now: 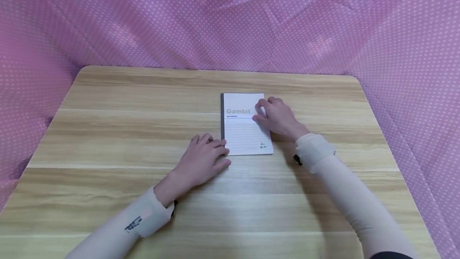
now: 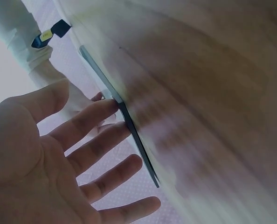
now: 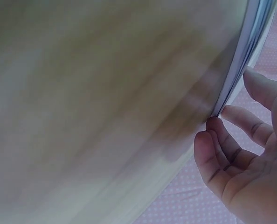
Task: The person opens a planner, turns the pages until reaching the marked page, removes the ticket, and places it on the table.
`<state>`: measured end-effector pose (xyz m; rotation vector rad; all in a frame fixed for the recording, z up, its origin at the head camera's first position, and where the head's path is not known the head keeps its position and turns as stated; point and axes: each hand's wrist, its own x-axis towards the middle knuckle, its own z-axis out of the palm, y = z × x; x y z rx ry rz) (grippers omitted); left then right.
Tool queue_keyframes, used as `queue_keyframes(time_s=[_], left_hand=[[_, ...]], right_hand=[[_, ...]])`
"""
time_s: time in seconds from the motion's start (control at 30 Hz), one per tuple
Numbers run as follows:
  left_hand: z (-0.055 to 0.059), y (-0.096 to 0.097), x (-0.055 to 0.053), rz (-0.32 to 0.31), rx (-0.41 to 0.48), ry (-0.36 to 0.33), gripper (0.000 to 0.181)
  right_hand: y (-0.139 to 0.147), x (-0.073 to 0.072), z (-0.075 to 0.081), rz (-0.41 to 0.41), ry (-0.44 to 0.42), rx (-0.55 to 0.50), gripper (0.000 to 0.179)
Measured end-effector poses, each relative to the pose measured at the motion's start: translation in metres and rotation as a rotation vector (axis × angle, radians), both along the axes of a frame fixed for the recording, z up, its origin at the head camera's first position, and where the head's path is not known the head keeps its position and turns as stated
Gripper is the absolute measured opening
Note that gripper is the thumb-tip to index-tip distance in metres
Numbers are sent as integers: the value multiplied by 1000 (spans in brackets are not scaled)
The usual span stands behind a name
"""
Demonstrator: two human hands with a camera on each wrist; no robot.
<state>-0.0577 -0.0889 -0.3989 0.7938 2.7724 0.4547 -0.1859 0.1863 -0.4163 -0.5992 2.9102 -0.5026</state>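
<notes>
Head view, notebook: the closed notebook (image 1: pixel 246 131) lies flat near the middle of the table (image 1: pixel 108 147), printed cover up, dark spine (image 1: pixel 222 115) toward the person's left.
Head view, left hand: the left hand (image 1: pixel 202 163) is at the lower left corner of the notebook, fingers extended toward it, thumb apart and just beside the near edge.
Head view, right hand: the right hand (image 1: pixel 279 116) is at the right edge, above mid-height, with thumb and forefinger tips over the cover.
Head view, surround: pink dotted cloth (image 1: pixel 230 23) hangs behind the table and at both sides.
Left wrist view, left hand: fingers spread wide and fairly straight; the two fingertips nearest the thumb meet the spine; nothing is grasped.
Right wrist view, right hand: fingers bent at the page edge, thumb held away from them in a moderate gap; whether they pinch any layer, cannot tell.
Step in hand (judged): positioning or steadying the notebook between both hands.
Next move (judged): requires left fingertips kept against the spine as a stop, while the right fingertips control the opposite edge.
Caution (judged): unequal pressure may turn the notebook or slide it across the table.
</notes>
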Motion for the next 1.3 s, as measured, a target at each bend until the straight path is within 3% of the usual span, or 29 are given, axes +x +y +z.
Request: queue_keyframes(time_s=[1.13, 1.3], left_hand=[[1, -8, -3, 3, 12, 24, 34], [2, -7, -3, -1, 14, 16, 33]], right_hand=[[-8, 2, -2, 19, 18, 1, 41], [-3, -1, 1, 31, -12, -19, 42]])
